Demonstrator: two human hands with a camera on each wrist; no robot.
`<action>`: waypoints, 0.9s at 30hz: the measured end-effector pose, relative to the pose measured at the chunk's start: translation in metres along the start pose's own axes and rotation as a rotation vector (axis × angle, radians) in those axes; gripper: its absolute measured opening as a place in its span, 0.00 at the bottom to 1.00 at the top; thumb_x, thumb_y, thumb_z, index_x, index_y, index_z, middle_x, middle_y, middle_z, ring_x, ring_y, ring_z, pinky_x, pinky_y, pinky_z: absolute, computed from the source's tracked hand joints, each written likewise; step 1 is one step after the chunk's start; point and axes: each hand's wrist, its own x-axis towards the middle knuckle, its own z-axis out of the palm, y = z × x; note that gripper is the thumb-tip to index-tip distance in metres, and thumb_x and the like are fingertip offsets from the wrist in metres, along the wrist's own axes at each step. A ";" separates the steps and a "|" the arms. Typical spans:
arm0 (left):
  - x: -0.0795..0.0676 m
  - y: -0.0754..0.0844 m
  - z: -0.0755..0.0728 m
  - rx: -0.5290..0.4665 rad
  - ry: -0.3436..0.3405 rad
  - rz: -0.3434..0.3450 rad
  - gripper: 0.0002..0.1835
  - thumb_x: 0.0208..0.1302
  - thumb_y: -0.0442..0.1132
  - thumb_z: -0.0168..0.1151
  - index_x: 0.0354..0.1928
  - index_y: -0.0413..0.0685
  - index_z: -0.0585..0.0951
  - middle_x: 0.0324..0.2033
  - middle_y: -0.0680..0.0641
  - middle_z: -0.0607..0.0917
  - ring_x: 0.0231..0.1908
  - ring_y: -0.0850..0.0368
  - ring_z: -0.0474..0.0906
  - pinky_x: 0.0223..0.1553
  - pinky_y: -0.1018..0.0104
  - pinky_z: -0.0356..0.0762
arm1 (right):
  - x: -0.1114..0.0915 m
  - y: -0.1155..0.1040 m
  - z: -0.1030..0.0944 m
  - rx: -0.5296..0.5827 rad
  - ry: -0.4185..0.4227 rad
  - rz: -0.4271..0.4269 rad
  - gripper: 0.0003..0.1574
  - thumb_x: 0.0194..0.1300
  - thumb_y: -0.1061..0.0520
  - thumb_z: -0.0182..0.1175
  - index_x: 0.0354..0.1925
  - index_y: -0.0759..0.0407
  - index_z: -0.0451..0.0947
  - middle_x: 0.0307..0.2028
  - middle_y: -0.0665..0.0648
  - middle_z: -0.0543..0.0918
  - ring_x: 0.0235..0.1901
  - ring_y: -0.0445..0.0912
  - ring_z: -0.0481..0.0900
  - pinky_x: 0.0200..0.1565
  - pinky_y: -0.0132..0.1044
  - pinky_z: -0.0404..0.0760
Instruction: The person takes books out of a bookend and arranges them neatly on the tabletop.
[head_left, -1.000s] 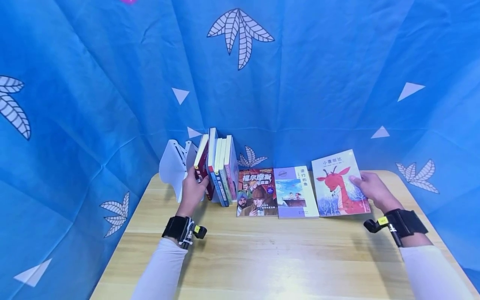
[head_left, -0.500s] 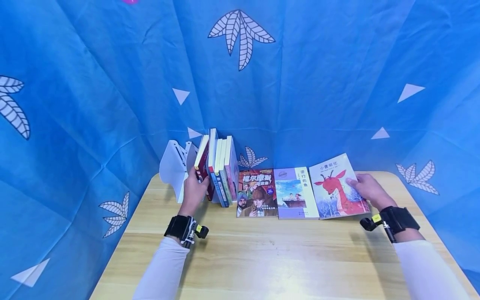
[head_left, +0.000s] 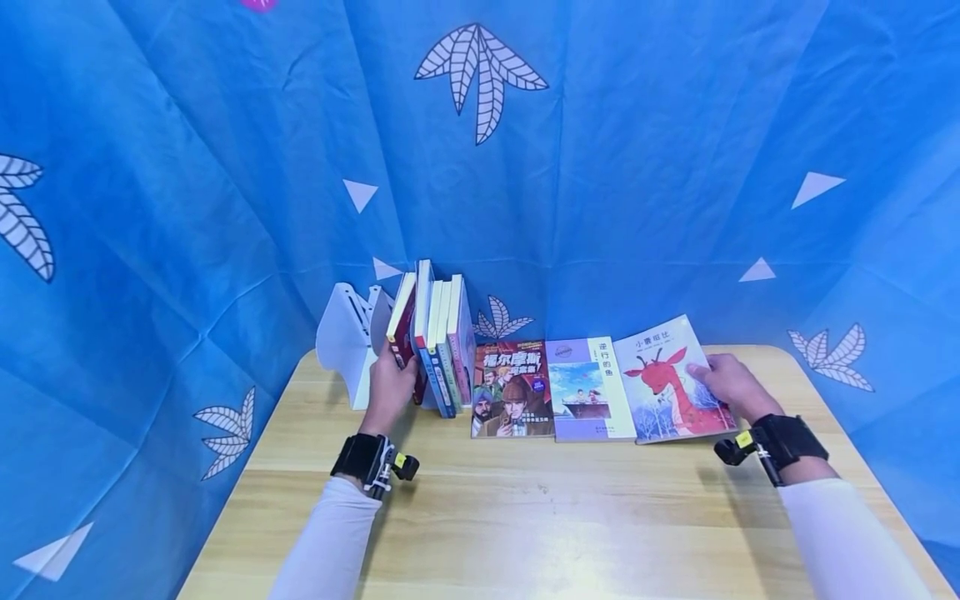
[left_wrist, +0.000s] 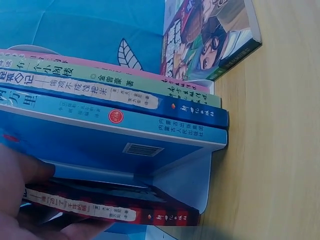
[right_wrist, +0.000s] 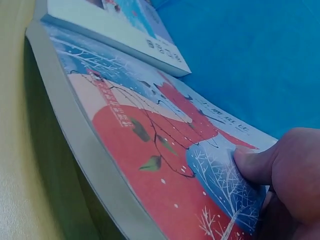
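My left hand (head_left: 388, 390) grips a dark red book (left_wrist: 167, 216) by its spine, thumb on one side and fingers on the other. That book leans left in the white book rack (head_left: 343, 333), apart from the upright blue book (left_wrist: 100, 137) beside it. At the right, my right hand (head_left: 735, 387) holds a paperback with a red deer (head_left: 666, 385) by its right edge, thumb on the cover. Its left side meets the purple-and-white book (head_left: 588, 392), while its right side is raised off the wooden table (right_wrist: 12, 150). The right fingers beneath it are mostly hidden.
Several upright books, including a green-spined one (left_wrist: 75, 75) and a pink one (head_left: 462, 342), fill the rack's right part. A detective comic book (head_left: 513, 392) lies face up between them and the purple-and-white book. A blue patterned curtain (head_left: 637, 167) hangs behind the table.
My right hand has moved left and slightly down with the deer book, bringing it against the purple-and-white book and lower toward the table. My left hand still grips the red book in place.
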 end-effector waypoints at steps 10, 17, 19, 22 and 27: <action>0.000 0.000 -0.001 0.011 -0.020 -0.029 0.26 0.79 0.35 0.52 0.74 0.41 0.64 0.67 0.32 0.78 0.66 0.35 0.78 0.62 0.42 0.84 | -0.002 0.000 0.004 -0.134 0.050 0.043 0.40 0.82 0.46 0.45 0.65 0.85 0.64 0.37 0.67 0.84 0.33 0.49 0.83 0.33 0.35 0.83; 0.000 0.000 0.000 0.019 -0.028 -0.039 0.25 0.79 0.35 0.52 0.74 0.40 0.64 0.66 0.31 0.79 0.65 0.36 0.79 0.60 0.44 0.86 | -0.005 0.010 0.012 -0.187 0.153 0.023 0.31 0.77 0.47 0.53 0.42 0.78 0.80 0.24 0.60 0.82 0.25 0.48 0.79 0.26 0.35 0.76; 0.000 0.001 0.001 0.019 -0.029 -0.037 0.26 0.78 0.34 0.52 0.74 0.41 0.64 0.67 0.32 0.78 0.65 0.36 0.79 0.61 0.44 0.85 | -0.006 0.012 0.015 -0.189 0.177 0.026 0.29 0.76 0.48 0.55 0.38 0.77 0.81 0.22 0.59 0.82 0.23 0.48 0.79 0.24 0.35 0.77; -0.001 0.002 0.002 0.022 -0.034 -0.041 0.26 0.78 0.34 0.52 0.75 0.42 0.64 0.67 0.32 0.78 0.66 0.37 0.79 0.61 0.44 0.85 | -0.007 0.013 0.017 -0.195 0.195 0.042 0.29 0.75 0.48 0.57 0.39 0.78 0.81 0.23 0.60 0.82 0.23 0.48 0.79 0.24 0.35 0.77; -0.001 0.003 0.001 0.020 -0.039 -0.060 0.26 0.79 0.34 0.51 0.75 0.42 0.64 0.67 0.33 0.78 0.66 0.37 0.79 0.60 0.43 0.85 | -0.006 0.011 0.018 -0.203 0.237 0.046 0.27 0.72 0.48 0.60 0.34 0.75 0.80 0.21 0.60 0.80 0.22 0.49 0.78 0.24 0.35 0.74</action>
